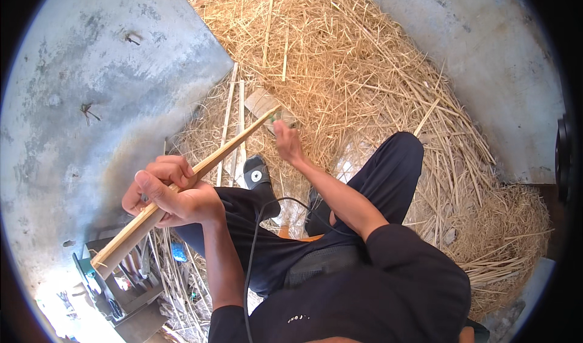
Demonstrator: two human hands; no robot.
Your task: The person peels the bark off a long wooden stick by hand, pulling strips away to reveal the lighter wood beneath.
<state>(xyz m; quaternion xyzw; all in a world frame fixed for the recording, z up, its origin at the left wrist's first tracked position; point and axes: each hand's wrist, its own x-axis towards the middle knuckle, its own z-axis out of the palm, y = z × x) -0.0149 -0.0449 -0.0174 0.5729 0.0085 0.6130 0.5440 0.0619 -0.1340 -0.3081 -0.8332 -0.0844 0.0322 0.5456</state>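
- Straw (pixel 364 75) lies heaped across a grey concrete floor (pixel 103 82), filling the upper middle of my head view and running down the right side.
- Seated over it, I see my own legs in dark trousers (pixel 395 173), one knee raised at the right, and a dark shoe (pixel 258 176) with a white sole resting on the straw.
- From my left hand, a long split bamboo strip (pixel 206 167) runs slantwise, its lower end near a metal tool rack (pixel 121 282) at bottom left, its upper end out over the straw.
- My left hand (pixel 173 194) is clenched around the strip's lower half, fingers curled over the top.
- My right hand (pixel 285 141) reaches forward to the strip's far tip, closed on a small green-handled tool (pixel 276 119); blur hides how it is gripped.
- Thin pale sticks (pixel 234 112) lie on the straw just beyond the shoe.
- Across my lap trails a black cable (pixel 255 246).
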